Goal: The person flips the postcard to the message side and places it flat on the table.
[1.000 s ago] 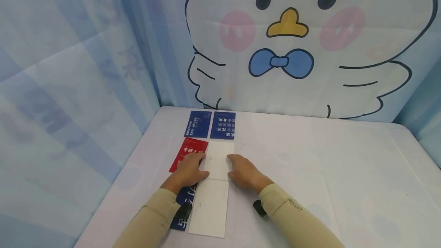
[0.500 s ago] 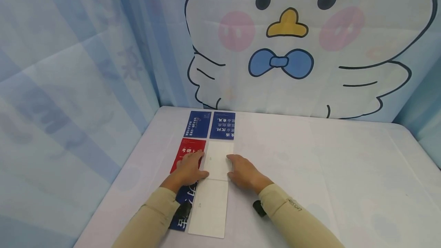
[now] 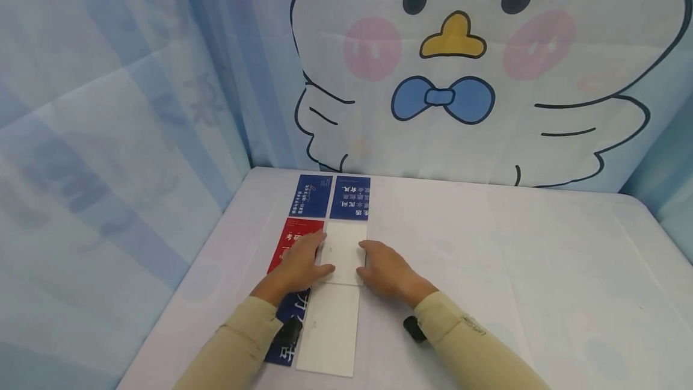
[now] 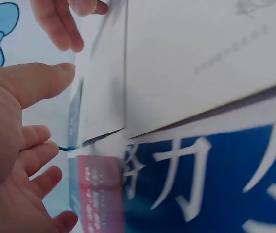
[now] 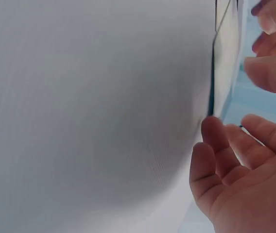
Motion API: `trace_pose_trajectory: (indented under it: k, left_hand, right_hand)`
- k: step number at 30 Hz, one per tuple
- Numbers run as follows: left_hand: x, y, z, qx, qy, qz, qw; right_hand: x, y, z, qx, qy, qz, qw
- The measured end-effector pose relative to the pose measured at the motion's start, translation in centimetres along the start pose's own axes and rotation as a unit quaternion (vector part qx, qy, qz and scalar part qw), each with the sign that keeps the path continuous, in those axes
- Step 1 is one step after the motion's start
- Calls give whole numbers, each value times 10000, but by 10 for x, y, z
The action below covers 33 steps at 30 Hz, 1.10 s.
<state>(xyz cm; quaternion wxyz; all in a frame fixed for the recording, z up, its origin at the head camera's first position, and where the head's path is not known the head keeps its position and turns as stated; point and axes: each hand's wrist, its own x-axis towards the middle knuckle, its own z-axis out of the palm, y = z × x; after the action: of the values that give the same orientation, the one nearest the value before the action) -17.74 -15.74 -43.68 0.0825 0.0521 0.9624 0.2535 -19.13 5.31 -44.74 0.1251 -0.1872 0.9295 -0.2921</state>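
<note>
A white-faced notebook [image 3: 342,257] lies flat between my two hands, beyond a second white-faced notebook [image 3: 329,330] that is nearer to me. My left hand [image 3: 295,266] rests along the left edge of the farther one, its thumb reaching over the white face and its fingers lying over a red notebook [image 3: 296,233]. On the other side, my right hand [image 3: 388,269] has fingertips and thumb right at the right edge of the same white-faced notebook. Neither hand's fingers curl round anything. Under the left wrist, a blue notebook [image 4: 177,179] with large white characters is partly hidden.
Two more blue notebooks, one on the left [image 3: 311,196] and one on the right [image 3: 349,197], lie side by side at the table's far edge. The pale table [image 3: 503,269] extends to the right. Patterned curtains hang on the left [image 3: 108,137] and behind.
The red notebook has turned slightly and now sits straighter in the left column. My left hand has slid a little right over the white-faced notebook; the right hand has shifted only slightly.
</note>
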Motion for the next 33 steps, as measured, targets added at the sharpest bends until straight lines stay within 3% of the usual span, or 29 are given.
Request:
trace_pose_trajectory:
  k: [7, 16, 24, 33]
  left_hand:
    - [11, 2, -27, 128, -130, 452, 9988]
    - [46, 3, -55, 408, -216, 522, 9976]
    - [88, 5, -49, 296, -208, 423, 9984]
    - [113, 6, -47, 339, -319, 466, 9978]
  right_hand:
    - [-4, 14, -22, -284, 149, -229, 9992]
    - [33, 24, -65, -826, 269, -322, 9957]
    - [70, 25, -74, -872, 176, -32, 9960]
    - [98, 28, -64, -375, 78, 324, 9987]
